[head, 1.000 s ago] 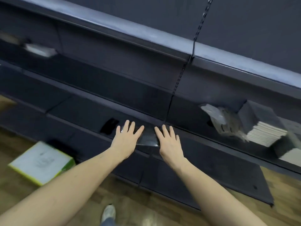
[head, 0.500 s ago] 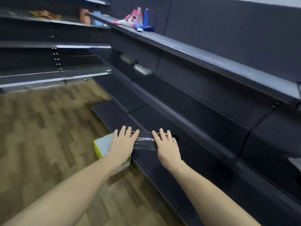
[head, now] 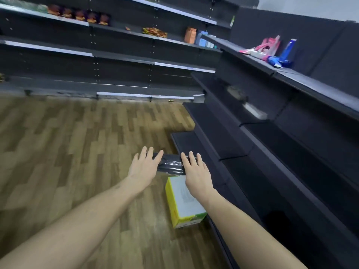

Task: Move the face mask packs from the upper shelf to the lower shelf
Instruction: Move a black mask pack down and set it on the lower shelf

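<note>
Black film-wrapped pack, head view: face mask pack (head: 171, 165) is hanging between my palms above the floor (head: 68, 152), beside the lowest shelf (head: 194, 144), not on it yet.
Left hand (head: 144, 166): I am pressing its end with straight fingers.
Right hand (head: 196, 170): I am pressing the other end likewise.
Risk: slick wrap, squeeze only; easing pressure probably drops it onto the yellow-and-white box (head: 183, 202).

Two bare forearms, no sleeves, watch or rings showing; left hand (head: 144, 167) and right hand (head: 196, 174) ungloved.
</note>
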Action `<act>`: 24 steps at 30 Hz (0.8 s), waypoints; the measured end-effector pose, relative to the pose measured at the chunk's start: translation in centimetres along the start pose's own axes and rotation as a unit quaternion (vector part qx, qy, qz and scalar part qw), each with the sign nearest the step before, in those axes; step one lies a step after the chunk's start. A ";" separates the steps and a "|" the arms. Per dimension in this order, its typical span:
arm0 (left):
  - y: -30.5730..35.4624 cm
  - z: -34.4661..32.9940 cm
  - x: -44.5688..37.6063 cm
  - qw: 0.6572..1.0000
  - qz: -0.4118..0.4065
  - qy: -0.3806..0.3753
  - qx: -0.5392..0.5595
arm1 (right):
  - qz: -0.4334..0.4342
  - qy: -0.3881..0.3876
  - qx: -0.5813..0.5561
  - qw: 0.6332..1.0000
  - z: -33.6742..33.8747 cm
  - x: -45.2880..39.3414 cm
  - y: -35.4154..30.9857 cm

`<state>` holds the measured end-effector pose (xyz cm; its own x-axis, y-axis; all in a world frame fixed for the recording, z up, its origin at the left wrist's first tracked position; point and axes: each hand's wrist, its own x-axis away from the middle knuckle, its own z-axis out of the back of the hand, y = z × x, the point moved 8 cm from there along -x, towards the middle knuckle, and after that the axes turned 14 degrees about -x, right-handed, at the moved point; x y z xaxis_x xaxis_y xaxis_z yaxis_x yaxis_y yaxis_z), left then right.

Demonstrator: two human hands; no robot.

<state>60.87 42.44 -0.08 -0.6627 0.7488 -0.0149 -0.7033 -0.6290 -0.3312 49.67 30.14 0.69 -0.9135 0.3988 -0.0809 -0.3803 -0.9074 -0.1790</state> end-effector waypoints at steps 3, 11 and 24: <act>-3.9 -2.2 -1.2 1.000 0.023 -0.014 0.006 | 0.025 -0.009 -0.007 1.000 -1.5 -3.7 -3.0; -9.6 -7.5 -6.6 0.995 0.069 -0.068 0.025 | 0.075 -0.051 -0.013 0.996 -5.3 -13.6 -6.0; -15.6 -8.0 -27.8 0.991 0.103 -0.079 -0.018 | 0.094 -0.039 -0.070 0.992 -7.4 -37.4 -1.4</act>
<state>92.33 33.06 -2.06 -0.8256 0.5609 0.0612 -0.5406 -0.7553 -0.3705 85.45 17.45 -3.29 -0.9770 0.2071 -0.0501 -0.1827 -0.9351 -0.3038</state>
